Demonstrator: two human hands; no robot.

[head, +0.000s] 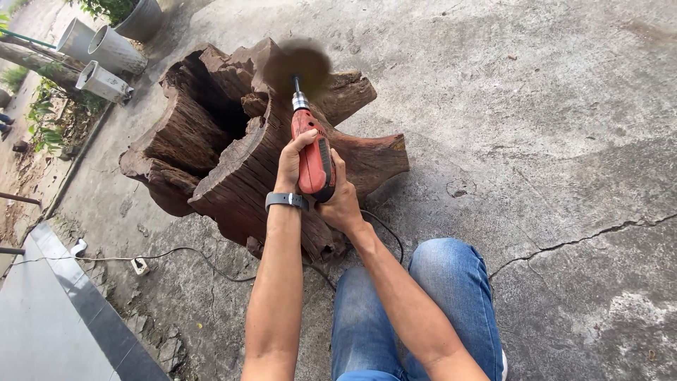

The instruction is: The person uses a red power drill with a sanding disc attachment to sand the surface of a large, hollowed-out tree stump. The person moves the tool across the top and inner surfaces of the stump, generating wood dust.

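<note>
On cracked concrete ground lies a big hollow reddish-brown wood stump. Left hand & right hand both wrapped round a red corded power drill, its spinning round attachment a dark blur against stump's top edge. Black cable runs w/ plug to the left. Grey pots stand well apart.

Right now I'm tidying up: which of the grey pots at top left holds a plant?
The upright dark grey pot, farthest back, has green leaves; the three pale pots lie tipped over.
</note>
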